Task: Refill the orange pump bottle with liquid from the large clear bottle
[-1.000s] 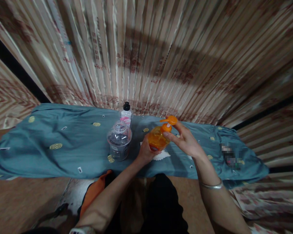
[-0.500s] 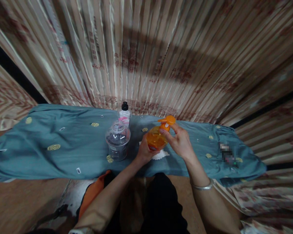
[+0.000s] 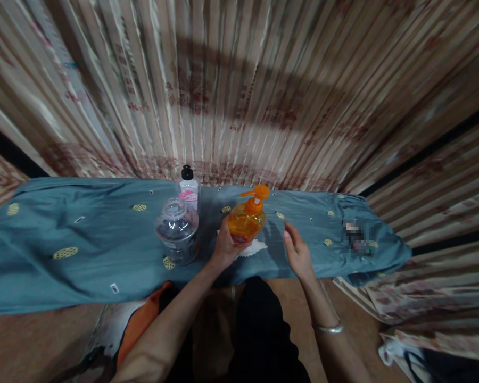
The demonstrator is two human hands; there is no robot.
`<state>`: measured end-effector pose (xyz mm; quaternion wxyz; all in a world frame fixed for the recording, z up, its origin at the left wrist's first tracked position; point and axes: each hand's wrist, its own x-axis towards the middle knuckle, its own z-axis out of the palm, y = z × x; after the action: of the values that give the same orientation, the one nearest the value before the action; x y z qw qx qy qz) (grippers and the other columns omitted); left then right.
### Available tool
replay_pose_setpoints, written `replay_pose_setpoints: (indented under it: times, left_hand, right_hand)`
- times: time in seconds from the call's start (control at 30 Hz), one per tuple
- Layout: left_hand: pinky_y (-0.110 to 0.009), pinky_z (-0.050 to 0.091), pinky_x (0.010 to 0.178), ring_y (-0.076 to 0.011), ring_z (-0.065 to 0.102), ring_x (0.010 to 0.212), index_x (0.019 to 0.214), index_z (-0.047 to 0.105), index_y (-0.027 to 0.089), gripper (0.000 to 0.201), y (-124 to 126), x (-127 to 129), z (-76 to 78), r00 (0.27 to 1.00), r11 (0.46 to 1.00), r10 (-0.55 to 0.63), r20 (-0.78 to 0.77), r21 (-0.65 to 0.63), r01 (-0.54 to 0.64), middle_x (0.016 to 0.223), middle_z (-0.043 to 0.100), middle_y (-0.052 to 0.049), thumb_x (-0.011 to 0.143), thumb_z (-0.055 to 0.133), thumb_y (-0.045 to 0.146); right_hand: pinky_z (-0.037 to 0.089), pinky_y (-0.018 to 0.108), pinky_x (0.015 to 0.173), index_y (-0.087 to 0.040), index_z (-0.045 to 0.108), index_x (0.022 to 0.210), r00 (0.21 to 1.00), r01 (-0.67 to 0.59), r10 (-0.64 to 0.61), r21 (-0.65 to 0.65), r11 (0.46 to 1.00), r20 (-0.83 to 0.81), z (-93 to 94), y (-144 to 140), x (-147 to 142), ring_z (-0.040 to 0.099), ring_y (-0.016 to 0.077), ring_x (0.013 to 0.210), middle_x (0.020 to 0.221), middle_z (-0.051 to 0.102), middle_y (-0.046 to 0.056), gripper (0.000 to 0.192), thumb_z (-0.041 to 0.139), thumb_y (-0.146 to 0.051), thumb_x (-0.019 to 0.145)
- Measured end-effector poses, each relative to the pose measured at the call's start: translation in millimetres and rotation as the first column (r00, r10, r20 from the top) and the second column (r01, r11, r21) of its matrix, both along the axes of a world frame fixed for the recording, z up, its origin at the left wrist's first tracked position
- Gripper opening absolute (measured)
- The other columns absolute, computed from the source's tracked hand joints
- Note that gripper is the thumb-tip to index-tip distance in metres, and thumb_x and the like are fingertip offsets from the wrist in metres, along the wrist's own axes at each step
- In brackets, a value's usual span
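Note:
My left hand [image 3: 225, 247] is wrapped round the lower body of a pump bottle [image 3: 245, 223] of amber liquid. The bottle tilts a little, its orange pump head [image 3: 259, 192] at the top with the spout pointing left. To the right, apart from the bottle, my right hand [image 3: 298, 252] is over the table's near side, holding nothing, fingers loosely bent. Partly hidden below the bottle lies a white scalloped-edged piece [image 3: 254, 248]; I cannot tell if it is paper or cloth. Left of my left hand stands a clear plastic jar [image 3: 177, 234] with an uncovered mouth.
Behind the jar is a clear bottle [image 3: 188, 190] with a black cap and pink label. A teal patterned cloth [image 3: 104, 229] covers the narrow table. A blurred-out item [image 3: 358, 238] lies at its right end. Striped curtains [image 3: 223, 80] hang close behind.
My right hand has let go of the pump head and moved away from it, down and to the right. My left hand still holds the bottle. The view has shifted slightly to the right.

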<state>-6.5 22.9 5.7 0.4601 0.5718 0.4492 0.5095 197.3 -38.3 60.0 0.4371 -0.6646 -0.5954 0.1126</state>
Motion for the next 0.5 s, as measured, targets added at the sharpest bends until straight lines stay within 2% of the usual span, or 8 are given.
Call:
replay_pose_setpoints:
  times: [0.1, 0.2, 0.3, 0.4, 0.5]
  left_hand:
    - [-0.054, 0.051, 0.107, -0.0361, 0.066, 0.126, 0.131, 0.053, 0.024, 0.091, 1, -1, -0.1, 1.0, 1.0, -0.002, -0.003, -0.007, 0.002, 0.127, 0.071, -0.01, 0.053, 0.097, 0.031]
    - [-0.053, 0.051, 0.106, -0.0352, 0.067, 0.124, 0.13, 0.053, 0.024, 0.089, 2, 0, -0.5, 1.0, 1.0, -0.003, 0.003, -0.006, 0.003, 0.128, 0.071, -0.01, 0.053, 0.097, 0.032]
    - [-0.051, 0.053, 0.103, -0.0343, 0.069, 0.12, 0.127, 0.053, 0.023, 0.088, 2, 0, -0.7, 1.0, 1.0, -0.003, 0.003, -0.007, 0.003, 0.127, 0.071, -0.011, 0.053, 0.098, 0.036]
    - [-0.049, 0.054, 0.102, -0.0341, 0.069, 0.12, 0.13, 0.051, 0.023, 0.093, 2, 0, -1.1, 1.0, 1.0, 0.005, -0.003, -0.007, -0.006, 0.129, 0.071, -0.011, 0.052, 0.098, 0.04]
    - [-0.049, 0.053, 0.102, -0.034, 0.068, 0.121, 0.132, 0.051, 0.024, 0.096, 3, 1, -0.9, 1.0, 1.0, 0.016, -0.013, -0.004, -0.016, 0.13, 0.071, -0.01, 0.052, 0.098, 0.044]
  right_hand:
    - [0.052, 0.061, 0.111, -0.019, 0.068, 0.131, 0.991, 0.131, -0.131, -0.052, 0.99, 0.015, -49.8, -23, 37, 0.068, 0.0354, 0.129, 0.135, 0.073, 0.02, 0.07, 0.042, -0.074, 0.097]
    - [0.051, 0.062, 0.112, -0.02, 0.068, 0.128, 0.993, 0.116, -0.115, -0.079, 0.99, 0.021, -80.2, -34, 44, 0.068, 0.0357, 0.13, 0.133, 0.073, 0.02, 0.062, 0.048, -0.069, 0.096]
    - [0.046, 0.064, 0.116, -0.02, 0.066, 0.131, 0.999, 0.043, -0.039, -0.132, 0.99, 0.034, -90.2, -23, 25, 0.065, 0.0359, 0.134, 0.138, 0.071, 0.02, 0.057, 0.05, -0.061, 0.095]
    - [0.041, 0.064, 0.12, -0.016, 0.064, 0.132, 0.999, 0.033, -0.025, -0.189, 0.981, 0.046, -91.2, 3, -3, 0.057, 0.0391, 0.143, 0.146, 0.064, 0.024, 0.058, 0.052, -0.055, 0.091]
    - [0.041, 0.062, 0.119, -0.019, 0.068, 0.124, 1.0, -0.002, 0.005, -0.212, 0.977, 0.013, -91.3, 26, -25, 0.053, 0.0383, 0.146, 0.146, 0.064, 0.021, 0.043, 0.057, -0.041, 0.088]
